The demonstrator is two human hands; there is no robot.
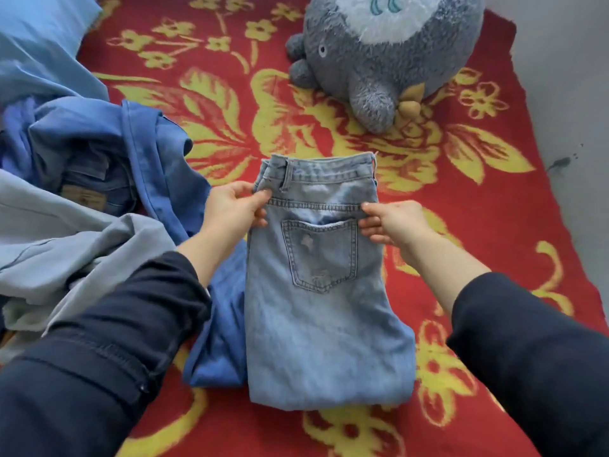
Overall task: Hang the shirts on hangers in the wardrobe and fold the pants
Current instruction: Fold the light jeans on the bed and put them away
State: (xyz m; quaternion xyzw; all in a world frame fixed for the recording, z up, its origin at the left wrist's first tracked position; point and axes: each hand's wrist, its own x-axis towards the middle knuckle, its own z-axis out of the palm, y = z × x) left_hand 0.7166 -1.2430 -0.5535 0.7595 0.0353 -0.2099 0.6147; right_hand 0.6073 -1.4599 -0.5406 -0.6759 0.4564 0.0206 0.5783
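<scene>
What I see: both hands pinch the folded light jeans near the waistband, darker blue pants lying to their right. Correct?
One error. The head view shows the left hand and right hand pinching the folded light jeans near the waistband, but the darker blue pants lie to their left, not right.

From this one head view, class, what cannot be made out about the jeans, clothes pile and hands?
Head view:
Pale jeans: lower layers, hidden by the top fold.
Clothes pile: cut by the left edge; garments overlap.
Left hand, right hand: fingertips hidden under denim.
Plush toy: top cut by the upper edge.
</scene>
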